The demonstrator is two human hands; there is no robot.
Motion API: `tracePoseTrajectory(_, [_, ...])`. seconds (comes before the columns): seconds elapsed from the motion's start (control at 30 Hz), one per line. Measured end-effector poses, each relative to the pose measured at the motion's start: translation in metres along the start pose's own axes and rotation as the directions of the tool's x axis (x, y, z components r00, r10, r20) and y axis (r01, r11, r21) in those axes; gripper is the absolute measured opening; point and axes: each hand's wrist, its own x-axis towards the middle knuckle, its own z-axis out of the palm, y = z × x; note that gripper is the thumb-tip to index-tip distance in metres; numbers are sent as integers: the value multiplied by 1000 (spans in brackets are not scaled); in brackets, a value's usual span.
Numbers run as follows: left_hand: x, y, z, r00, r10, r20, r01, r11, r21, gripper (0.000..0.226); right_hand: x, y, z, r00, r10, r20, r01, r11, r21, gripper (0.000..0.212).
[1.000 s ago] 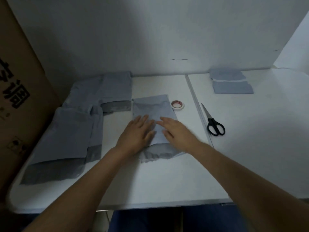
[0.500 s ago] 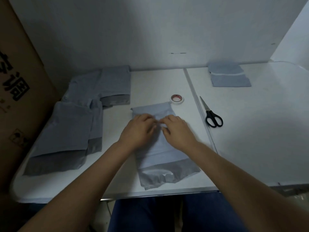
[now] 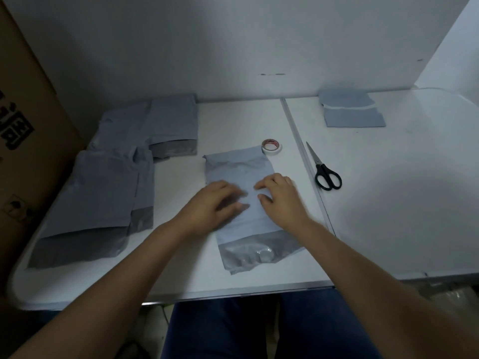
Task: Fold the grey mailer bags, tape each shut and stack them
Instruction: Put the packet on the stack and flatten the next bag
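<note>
A: Where is the bag you are working on?

B: Your grey bag (image 3: 241,177) lies flat in the middle of the bench (image 3: 388,203). Its shiny flap points to 6 o'clock, toward you.

A: What are your hands doing?

B: Your left hand (image 3: 215,203) rests on the bag at 9 o'clock from its middle. Your right hand (image 3: 282,198) rests on it at 3 o'clock. Both lie palm down and do not touch each other.

A: How are your fingers?

B: The fingers (image 3: 264,183) of your right hand are a bit bent and spread, with the tips pressing on the bag. The left ones are blurry, but they look loose and flat on the bag. Neither hand pinches anything.

A: What else is near?

B: The roll of tape (image 3: 271,146) sits at 12 o'clock from the bag, touching its far corner. The scissors (image 3: 324,169) lie at 3 o'clock, just past the seam in the bench. A pile of unfolded bags (image 3: 116,182) lies at 9 o'clock. A small stack of folded bags (image 3: 350,112) sits at 1 o'clock, by the wall. A brown box (image 3: 28,125) stands at the far left.
</note>
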Motion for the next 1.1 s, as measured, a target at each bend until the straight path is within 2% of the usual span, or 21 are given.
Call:
tracePoseTrajectory(0.03, [-10,6,-3,999,29,33,-27,997,-67,45,-1,0,-3,999,19,27,-21,997,79,24])
tracePoseTrajectory(0.13, [-35,10,-8,986,98,136,-82,989,-124,45,-3,-3,-17,985,93,143,-129,955,266,22])
tracePoseTrajectory(0.23, [-50,4,-14,962,74,263,-35,988,-150,45,-7,0,-32,961,112,253,-188,935,299,28])
tracePoseTrajectory(0.33, [-53,3,-11,975,112,192,-77,981,-180,31,-12,5,-48,930,124,346,-236,924,302,41])
tracePoseTrajectory(0.4, [-54,5,-7,994,16,108,15,961,-277,14,-15,9,-55,913,123,388,-245,928,282,53])
tracePoseTrajectory(0.47, [-54,9,-7,983,-160,86,181,861,-476,5,-17,14,-61,905,87,416,-223,930,291,62])
tracePoseTrajectory(0.53, [-53,15,-10,939,-329,105,321,719,-616,10,-21,21,-67,906,66,417,-200,938,284,69])
tracePoseTrajectory(0.6, [-50,19,-12,890,-447,88,396,666,-632,19,-26,27,-75,905,89,415,-211,943,257,67])
tracePoseTrajectory(0.67, [-44,24,-13,835,-543,85,455,597,-661,23,-30,26,-79,890,113,442,-274,907,320,58])
tracePoseTrajectory(0.73, [-38,26,-15,783,-614,104,492,507,-708,23,-31,19,-76,899,131,417,-321,846,426,34])
tracePoseTrajectory(0.8, [-32,26,-16,749,-641,165,530,432,-730,26,-31,11,-65,933,220,286,-339,803,489,6])
tracePoseTrajectory(0.87, [-29,27,-18,729,-650,215,537,348,-768,38,-29,10,-51,944,301,136,-329,820,469,28])
tracePoseTrajectory(0.9, [-30,28,-19,707,-667,234,545,304,-781,46,-28,8,-45,943,321,81,-323,837,442,31])
tracePoseTrajectory(0.93, [-31,28,-19,690,-686,231,554,295,-779,50,-28,7,-40,942,333,37,-317,851,419,24])
tracePoseTrajectory(0.97, [-33,30,-20,680,-704,204,568,330,-754,50,-27,5,-37,938,346,22,-325,855,404,11])
tracePoseTrajectory(1.03, [-38,31,-17,698,-709,100,588,488,-645,37,-27,2,-33,934,358,14,-337,868,365,33])
tracePoseTrajectory(1.1, [-40,32,-11,715,-699,13,585,588,-559,37,-28,-1,-30,941,338,3,-322,894,311,47])
